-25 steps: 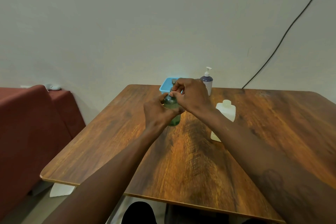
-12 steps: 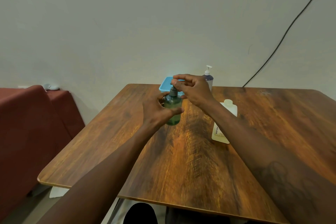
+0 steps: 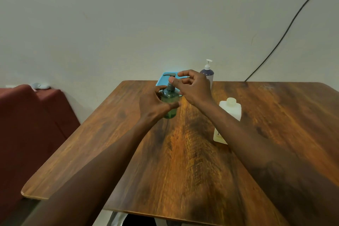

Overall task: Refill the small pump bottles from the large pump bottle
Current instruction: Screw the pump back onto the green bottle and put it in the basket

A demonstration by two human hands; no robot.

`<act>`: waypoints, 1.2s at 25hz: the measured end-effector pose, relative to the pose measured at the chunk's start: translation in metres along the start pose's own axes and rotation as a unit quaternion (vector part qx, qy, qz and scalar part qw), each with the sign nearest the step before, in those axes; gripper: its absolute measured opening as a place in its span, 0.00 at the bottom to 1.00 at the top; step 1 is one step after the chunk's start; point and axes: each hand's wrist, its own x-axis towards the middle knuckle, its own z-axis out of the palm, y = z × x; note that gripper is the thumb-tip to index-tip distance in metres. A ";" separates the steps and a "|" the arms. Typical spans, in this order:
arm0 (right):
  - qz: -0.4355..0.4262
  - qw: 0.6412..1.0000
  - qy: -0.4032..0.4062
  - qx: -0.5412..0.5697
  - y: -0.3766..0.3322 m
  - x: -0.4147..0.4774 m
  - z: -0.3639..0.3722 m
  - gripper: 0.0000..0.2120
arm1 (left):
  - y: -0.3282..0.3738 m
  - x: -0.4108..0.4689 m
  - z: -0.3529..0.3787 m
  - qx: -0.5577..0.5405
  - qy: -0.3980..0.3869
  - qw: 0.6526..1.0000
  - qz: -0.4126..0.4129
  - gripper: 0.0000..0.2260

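A small green pump bottle stands upright on the wooden table, its grey pump head up. My left hand grips the bottle's body from the left. My right hand is beside the pump on the right, with loosely curled, spread fingers; its thumb is at the pump's neck and holds nothing that I can see. Behind it stands a dark bottle with a white pump. A white square bottle without a pump stands to the right, partly hidden by my right forearm.
A blue tray lies at the table's far edge behind the green bottle. A dark red sofa stands to the left of the table. A black cable runs down the wall at the right.
My right hand has let go of the pump head and drawn slightly to the right, so the head now shows. My left hand keeps its grip on the green bottle.
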 end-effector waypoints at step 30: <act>0.111 0.975 -0.016 -0.194 0.156 0.220 0.121 0.30 | -0.118 0.276 0.101 0.109 -0.132 0.983 -0.064 0.23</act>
